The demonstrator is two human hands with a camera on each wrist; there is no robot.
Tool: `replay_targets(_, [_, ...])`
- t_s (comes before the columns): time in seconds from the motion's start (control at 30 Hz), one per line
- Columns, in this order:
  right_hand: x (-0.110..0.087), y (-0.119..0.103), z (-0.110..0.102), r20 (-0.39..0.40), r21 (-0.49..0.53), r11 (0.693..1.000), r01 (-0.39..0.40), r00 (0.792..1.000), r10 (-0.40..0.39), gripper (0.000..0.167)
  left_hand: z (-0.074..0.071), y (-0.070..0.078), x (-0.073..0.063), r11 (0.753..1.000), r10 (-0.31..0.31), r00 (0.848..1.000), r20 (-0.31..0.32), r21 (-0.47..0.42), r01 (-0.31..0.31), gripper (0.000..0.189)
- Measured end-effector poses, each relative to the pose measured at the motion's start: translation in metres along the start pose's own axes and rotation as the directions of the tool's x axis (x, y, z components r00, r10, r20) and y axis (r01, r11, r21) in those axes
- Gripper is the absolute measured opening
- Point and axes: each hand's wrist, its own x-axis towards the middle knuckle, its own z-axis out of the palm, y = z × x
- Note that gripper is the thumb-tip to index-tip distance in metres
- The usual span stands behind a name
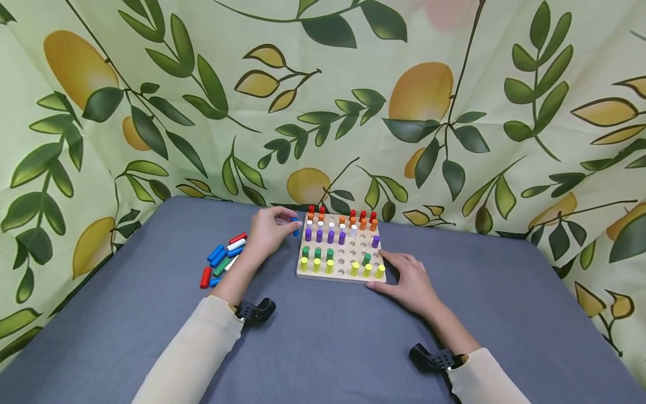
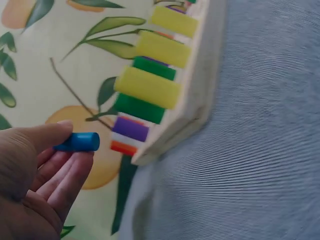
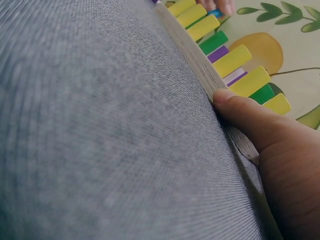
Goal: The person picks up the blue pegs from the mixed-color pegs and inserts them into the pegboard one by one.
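Note:
A light wooden pegboard (image 1: 323, 275) carries rows of red, orange, white, purple, green and yellow pegs, with open holes among them. At its far left corner, my left hand (image 1: 270, 230) pinches a blue peg (image 2: 85, 142) between thumb and fingertips, just off the board's side. The peg lies nearly level across the left wrist view. My right hand (image 1: 411, 280) holds the near right corner of the board, the thumb (image 3: 232, 100) along the front edge and the fingers by the right side. Those fingers are hidden in the right wrist view.
Loose pegs lie in a pile left of the board, among them a red peg (image 1: 206, 277), a green peg (image 1: 222, 266) and several blue ones, partly behind my left forearm. A grey cloth (image 1: 323, 336) covers the table. Behind it hangs a leaf-patterned curtain (image 1: 353, 73).

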Motion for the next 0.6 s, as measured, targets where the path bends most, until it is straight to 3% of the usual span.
replay_targets(0.17, [0.0,0.0,0.001,-0.01,0.003,1.0,0.004,1.0,-0.004,0.087,0.011,-0.006,-0.001,0.998,-0.015,0.999,0.045,-0.055,0.018,0.022])
replay_targets(0.4, [0.0,0.0,0.001,-0.011,0.008,1.0,0.01,1.0,-0.01,0.087,0.023,-0.012,-0.005,0.996,-0.054,0.992,0.117,-0.064,0.062,0.021])
replay_targets(0.6, [-0.001,0.0,0.0,-0.012,0.009,1.0,0.008,1.0,-0.008,0.087,0.027,-0.016,-0.006,0.993,-0.044,0.991,0.126,-0.1,0.057,0.021])
